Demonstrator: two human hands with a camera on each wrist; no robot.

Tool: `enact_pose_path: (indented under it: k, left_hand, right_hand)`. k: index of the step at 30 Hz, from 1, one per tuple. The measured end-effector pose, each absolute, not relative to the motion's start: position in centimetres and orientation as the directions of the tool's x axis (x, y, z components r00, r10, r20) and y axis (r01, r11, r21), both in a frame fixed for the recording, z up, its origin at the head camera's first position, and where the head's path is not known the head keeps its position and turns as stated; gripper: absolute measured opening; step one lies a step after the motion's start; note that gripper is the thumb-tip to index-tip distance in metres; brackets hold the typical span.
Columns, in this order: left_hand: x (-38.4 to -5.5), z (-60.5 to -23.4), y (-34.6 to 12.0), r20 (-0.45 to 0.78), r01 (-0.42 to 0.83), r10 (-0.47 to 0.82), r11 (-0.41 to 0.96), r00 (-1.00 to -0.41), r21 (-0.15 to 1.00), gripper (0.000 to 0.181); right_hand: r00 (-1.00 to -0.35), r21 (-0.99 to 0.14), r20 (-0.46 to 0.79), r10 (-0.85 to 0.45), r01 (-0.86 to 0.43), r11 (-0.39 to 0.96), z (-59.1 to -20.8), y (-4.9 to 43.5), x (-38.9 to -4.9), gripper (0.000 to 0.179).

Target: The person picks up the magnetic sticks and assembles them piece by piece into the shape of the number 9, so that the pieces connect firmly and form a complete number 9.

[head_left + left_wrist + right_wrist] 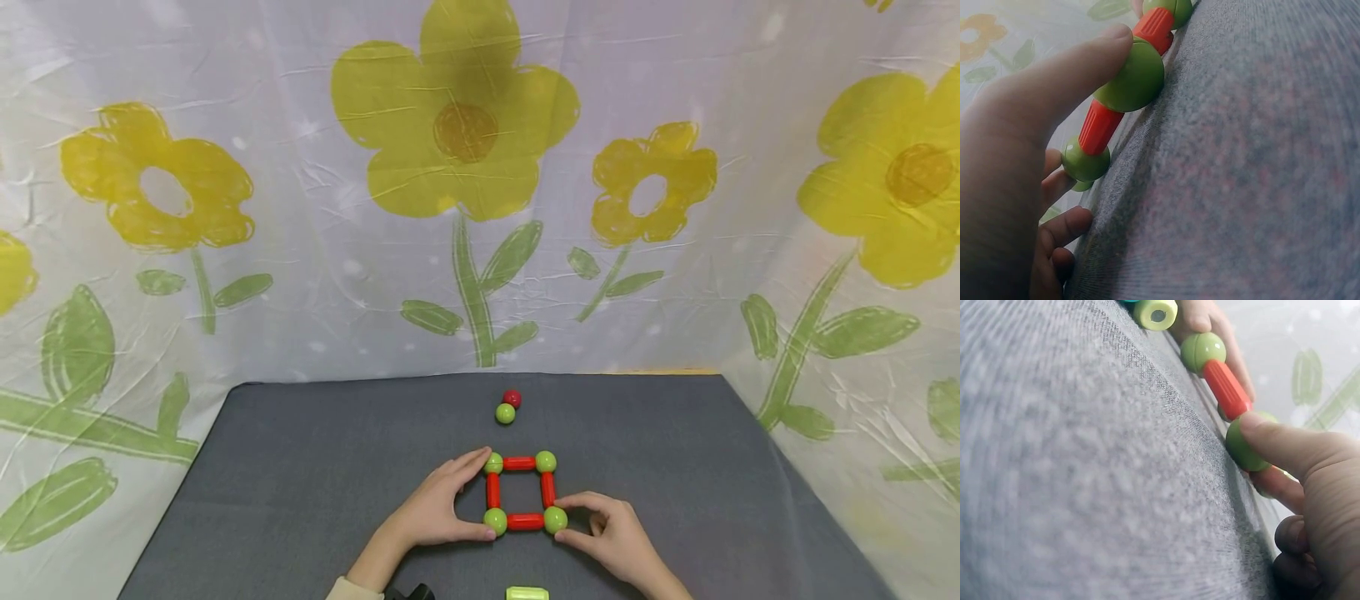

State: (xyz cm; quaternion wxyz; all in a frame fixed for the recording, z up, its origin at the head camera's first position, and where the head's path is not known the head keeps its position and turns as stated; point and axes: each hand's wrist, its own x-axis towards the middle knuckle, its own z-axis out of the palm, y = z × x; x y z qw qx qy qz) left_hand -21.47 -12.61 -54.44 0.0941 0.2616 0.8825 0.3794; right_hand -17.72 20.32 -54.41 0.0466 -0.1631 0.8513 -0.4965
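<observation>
Four things mark the corners of a flat square: green balls, joined by ribbed red rods like magnetic building pieces. My left hand (pixel 429 510) spans its left side, thumb at the lower left ball (pixel 495 522) and fingertips by the upper left ball (pixel 492 463). On the lower right ball (pixel 556 520), my right hand (pixel 618 540) pinches with thumb and index finger, its other fingers curled. The bottom red rod (pixel 1227 387) runs between the two near balls in the right wrist view. Close up in the left wrist view, the left thumb (pixel 1066 75) presses the near green ball (pixel 1135 78).
Behind the square, a red ball (pixel 512 398) and a green ball (pixel 506 413) sit together. A light green rod (pixel 527 593) lies at the near edge, its round end showing in the right wrist view. Grey cloth (pixel 315 450) covers the table; a flowered curtain (pixel 300 250) hangs around it.
</observation>
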Motion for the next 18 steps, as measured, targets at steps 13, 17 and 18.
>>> enact_pose_path:
  k: [13, 17, 18]
  left_hand:
    - [-21.5, -54.6, -12.6, 0.031, 0.387, 0.533, 0.571, -0.845, 0.724, 0.111]
    - [-21.4, -54.6, -12.6, 0.036, 0.390, 0.536, 0.566, -0.844, 0.726, 0.111]
    - [-21.4, -54.6, -12.6, 0.038, 0.391, 0.535, 0.565, -0.844, 0.727, 0.111]
  right_hand:
    - [-0.964, -0.901, 0.129, -0.234, -0.212, 0.379, -54.6, 20.3, -19.3, 0.025]
    - [-0.964, -0.891, 0.168, -0.207, -0.238, 0.387, -54.7, 20.1, -21.2, 0.029]
    - [-0.964, -0.891, 0.172, -0.202, -0.240, 0.387, -54.8, 20.0, -21.7, 0.030]
